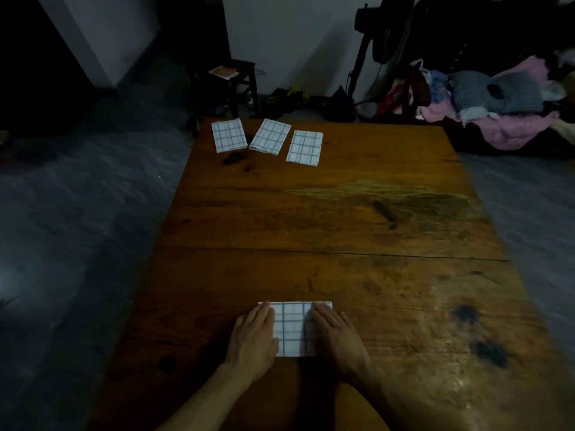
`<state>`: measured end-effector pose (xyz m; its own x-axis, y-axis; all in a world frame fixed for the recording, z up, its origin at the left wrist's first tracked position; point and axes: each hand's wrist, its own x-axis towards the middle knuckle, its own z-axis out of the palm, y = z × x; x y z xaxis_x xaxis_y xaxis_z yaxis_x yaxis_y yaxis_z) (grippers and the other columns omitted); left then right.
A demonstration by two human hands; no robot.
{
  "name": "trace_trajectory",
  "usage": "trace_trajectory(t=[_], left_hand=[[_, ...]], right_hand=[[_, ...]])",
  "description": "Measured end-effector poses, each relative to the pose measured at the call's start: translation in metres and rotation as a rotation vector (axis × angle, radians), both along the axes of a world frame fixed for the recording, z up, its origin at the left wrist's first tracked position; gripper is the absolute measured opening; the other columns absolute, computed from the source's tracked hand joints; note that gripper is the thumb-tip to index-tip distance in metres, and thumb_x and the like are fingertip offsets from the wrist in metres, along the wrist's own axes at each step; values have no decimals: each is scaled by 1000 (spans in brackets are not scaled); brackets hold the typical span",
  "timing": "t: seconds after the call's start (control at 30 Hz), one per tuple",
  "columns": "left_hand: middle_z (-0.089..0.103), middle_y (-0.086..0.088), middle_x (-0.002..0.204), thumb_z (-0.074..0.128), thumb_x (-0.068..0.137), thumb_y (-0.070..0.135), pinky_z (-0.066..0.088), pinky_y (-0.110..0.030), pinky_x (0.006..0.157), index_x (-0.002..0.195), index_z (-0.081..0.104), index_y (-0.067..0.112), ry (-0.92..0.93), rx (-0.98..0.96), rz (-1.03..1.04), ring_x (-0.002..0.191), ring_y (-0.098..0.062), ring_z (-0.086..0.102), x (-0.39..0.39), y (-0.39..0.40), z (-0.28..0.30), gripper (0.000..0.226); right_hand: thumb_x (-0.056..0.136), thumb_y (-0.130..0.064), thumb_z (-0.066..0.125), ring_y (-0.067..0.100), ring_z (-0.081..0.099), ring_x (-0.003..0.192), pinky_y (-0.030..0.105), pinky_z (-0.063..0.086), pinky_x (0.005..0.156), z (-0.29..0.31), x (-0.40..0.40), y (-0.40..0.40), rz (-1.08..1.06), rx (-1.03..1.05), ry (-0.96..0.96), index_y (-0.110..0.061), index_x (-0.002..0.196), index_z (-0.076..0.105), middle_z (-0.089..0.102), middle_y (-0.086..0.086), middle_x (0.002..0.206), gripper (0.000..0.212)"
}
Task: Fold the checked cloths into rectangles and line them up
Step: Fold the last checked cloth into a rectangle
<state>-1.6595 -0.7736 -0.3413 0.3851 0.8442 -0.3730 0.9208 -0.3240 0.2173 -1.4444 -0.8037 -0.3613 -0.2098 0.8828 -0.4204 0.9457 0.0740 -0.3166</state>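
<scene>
Near table (342, 213) edge | L hand (253, 332) + R hand (337, 332) flat, seemingly pressing folded cloth (292, 329), gripping nothing

Both hands are lying flat on a folded checked cloth (292, 329) at the near edge of the wooden table (357, 219): the left hand (253, 332) is pressing its left side, the right hand (337, 332) its right. Three folded checked cloths are sitting in a rough row at the far end: the left one (229, 135), the tilted middle one (270, 136) and the right one (304, 147).

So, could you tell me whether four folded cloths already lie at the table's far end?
No, three folded cloths lie there; both hands press the fourth.
</scene>
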Motion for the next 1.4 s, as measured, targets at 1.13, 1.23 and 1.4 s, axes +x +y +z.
trace_trajectory(t=[1.13, 1.23, 1.4], left_hand=[[39, 0, 132, 71, 80, 19, 35, -37, 101, 132, 42, 25, 118, 9, -40, 121, -21, 36, 12, 58, 7, 60], [42, 4, 123, 69, 82, 17, 37, -34, 97, 118, 48, 28, 40, 28, -30, 115, -18, 39, 12, 59, 10, 43], [50, 16, 95, 54, 95, 28, 37, -28, 87, 89, 45, 34, -186, 30, 44, 94, -8, 47, 4, 60, 19, 13]], right_hand=[[89, -20, 57, 23, 43, 116, 36, 39, 97, 14, 5, 62, -69, 43, -81, -26, 126, 51, 46, 0, 125, 38], [90, -17, 55, 21, 45, 114, 35, 40, 97, 14, 8, 65, -64, 51, -44, -26, 119, 56, 47, -1, 123, 31], [94, -17, 55, 9, 58, 93, 28, 53, 80, 21, 11, 60, -164, 16, 110, -26, 108, 58, 59, -7, 108, 17]])
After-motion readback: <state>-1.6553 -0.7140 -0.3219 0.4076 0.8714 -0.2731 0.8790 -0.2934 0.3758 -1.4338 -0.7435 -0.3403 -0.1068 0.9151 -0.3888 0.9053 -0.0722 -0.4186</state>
